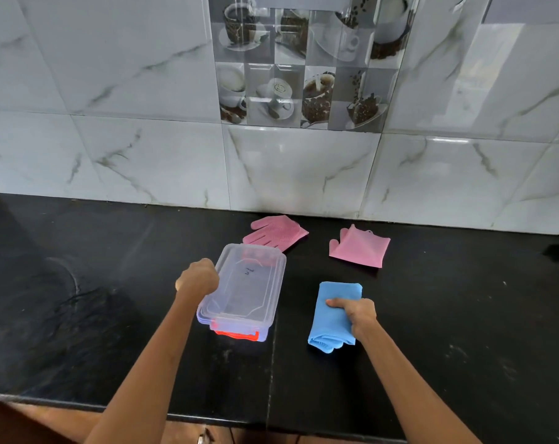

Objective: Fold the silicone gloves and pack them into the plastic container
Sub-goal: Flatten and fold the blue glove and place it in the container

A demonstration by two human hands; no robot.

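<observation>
Lidded clear plastic container (243, 291), folded blue gloves (334, 312) beside, two pink gloves (275, 232) behind.

Clear plastic container (244, 288), red latch (238, 335); two pink silicone gloves (276, 232), (360, 247); folded blue silicone glove (334, 312); black stone counter (79, 299); white grey-veined marble tiles (111, 91).

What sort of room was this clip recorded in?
Most likely a home kitchen: a black stone counter runs along a marble-look tiled wall, and one wall panel shows coffee cups and beans.
</observation>
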